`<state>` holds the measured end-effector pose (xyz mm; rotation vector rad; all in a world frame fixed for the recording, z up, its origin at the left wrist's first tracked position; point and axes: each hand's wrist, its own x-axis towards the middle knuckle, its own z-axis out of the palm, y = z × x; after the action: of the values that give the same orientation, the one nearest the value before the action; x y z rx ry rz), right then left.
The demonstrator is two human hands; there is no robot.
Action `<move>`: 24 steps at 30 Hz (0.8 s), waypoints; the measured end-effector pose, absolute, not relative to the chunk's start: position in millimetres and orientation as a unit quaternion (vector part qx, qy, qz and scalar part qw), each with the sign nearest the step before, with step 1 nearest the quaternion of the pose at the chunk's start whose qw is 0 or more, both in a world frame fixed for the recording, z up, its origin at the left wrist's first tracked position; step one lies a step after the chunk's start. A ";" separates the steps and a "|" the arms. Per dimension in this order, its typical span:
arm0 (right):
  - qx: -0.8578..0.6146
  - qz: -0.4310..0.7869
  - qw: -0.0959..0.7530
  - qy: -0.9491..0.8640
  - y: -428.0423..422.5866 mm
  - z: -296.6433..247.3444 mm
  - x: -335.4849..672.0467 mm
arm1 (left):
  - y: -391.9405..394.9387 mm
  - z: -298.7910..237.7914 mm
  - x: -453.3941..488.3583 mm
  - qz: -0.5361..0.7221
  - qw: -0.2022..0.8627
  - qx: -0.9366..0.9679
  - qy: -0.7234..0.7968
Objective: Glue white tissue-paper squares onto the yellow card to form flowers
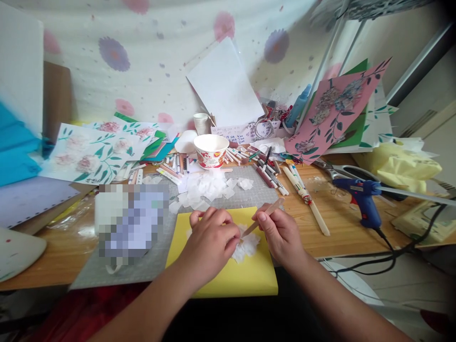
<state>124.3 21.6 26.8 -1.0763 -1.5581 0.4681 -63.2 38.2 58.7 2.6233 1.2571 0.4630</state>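
Observation:
A yellow sheet lies in front of me with a cluster of crumpled white paper pieces on it. Between the thumb and fingers of my right hand is a flat wooden craft stick, slanting down to the left with its lower end at the white pieces. My left hand is over the left side of the cluster, thumb and fingers pinched together close to the stick's tip. Whatever those fingertips hold is hidden. Beyond the sheet, loose white paper scraps are heaped on a grey cutting mat.
Behind the scraps stands a patterned paper bowl among scattered markers. A blue glue gun with a trailing cord and scissors lie to the right. A blurred-out object rests at left. Flower pictures lean at the back.

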 end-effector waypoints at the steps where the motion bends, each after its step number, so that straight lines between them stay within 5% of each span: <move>1: -0.455 0.189 0.556 -0.670 21.7 27.7 124.3 | 38.1 58.9 -62.7 0.153 0.096 0.887 0.426; 10: -0.422 0.128 0.513 -0.736 25.9 39.3 119.2 | 41.2 63.0 -54.1 0.116 0.072 0.883 0.449; 16: -0.458 0.216 0.521 -0.687 27.9 34.5 118.9 | 47.1 61.3 -51.9 0.111 0.068 0.881 0.456; 24: -0.457 0.331 0.721 -0.402 28.8 17.6 128.8 | 53.9 71.4 -61.3 0.133 0.083 0.863 0.480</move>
<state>128.8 28.8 17.6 -1.0105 -0.8892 0.7317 -61.3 53.9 71.4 2.5770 1.4348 0.3972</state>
